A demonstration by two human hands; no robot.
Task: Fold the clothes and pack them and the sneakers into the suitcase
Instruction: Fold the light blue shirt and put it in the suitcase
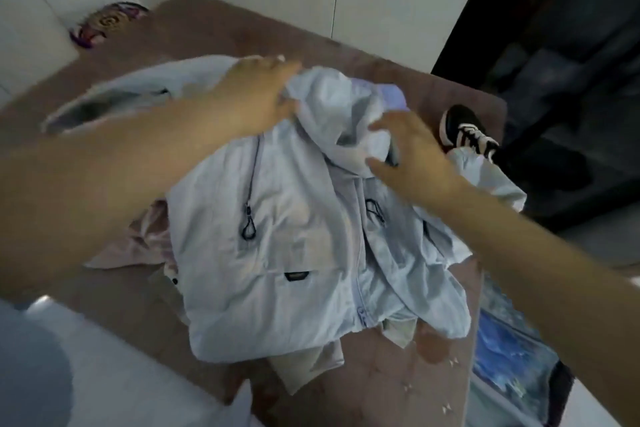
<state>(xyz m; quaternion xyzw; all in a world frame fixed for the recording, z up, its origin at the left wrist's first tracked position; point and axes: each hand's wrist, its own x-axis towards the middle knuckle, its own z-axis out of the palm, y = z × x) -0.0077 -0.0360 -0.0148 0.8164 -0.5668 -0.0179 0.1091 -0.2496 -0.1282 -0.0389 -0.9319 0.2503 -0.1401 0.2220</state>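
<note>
The bed (pixel 214 28), under a brown cover, is carrying everything. Across its middle a pale blue jacket (pixel 294 253) is lying front up with its zip running down the centre; its lower body is lying fairly flat while its hood end is bunching into a heap at the far side. It is covering most of a pink garment (pixel 138 243) that is poking out to the left, and a beige garment (pixel 311 367) is peeking from under its near hem.

Both hands are working at the bunched end. The left hand (pixel 256 94) is reaching over the far sleeve with its fingers (pixel 277 62) stretching out fairly straight on the cloth, holding nothing that I can make out through the blur. The right hand (pixel 415 156) is curling its fingers (pixel 381 125) and thumb round a fold of the hood.

A black sneaker (pixel 464 130) with white stripes is sitting at the bed's right edge, just beyond the right hand. A black drawcord (pixel 250 218) is trailing down the jacket's chest.

The folding of the jacket seems to be only starting, with nothing packed. The next move is probably calling for the hood to be pulled flat and the sleeves brought inward. The dark area to the right may be the suitcase, but I cannot tell.
</note>
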